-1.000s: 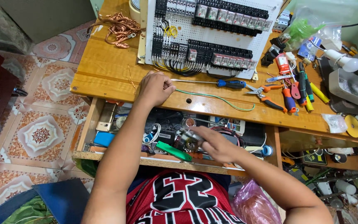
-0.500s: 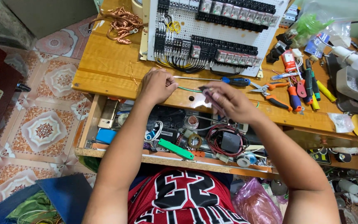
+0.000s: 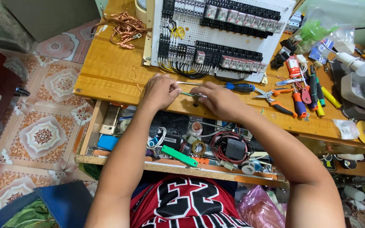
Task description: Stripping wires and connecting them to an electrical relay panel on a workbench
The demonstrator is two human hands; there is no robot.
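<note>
Centre of frame, front edge of wooden bench [image 3: 106, 76]: left hand [image 3: 160, 90] and right hand [image 3: 218, 100] close together, each grip pinched shut on a thin green wire [image 3: 187, 94] spanning between them. Blue-handled screwdriver [image 3: 233, 87] lies just above the hands. White panel of relays [image 3: 220, 38] stands behind. Open drawer [image 3: 90, 134] of clutter below, green tool [image 3: 179, 156] inside
</note>
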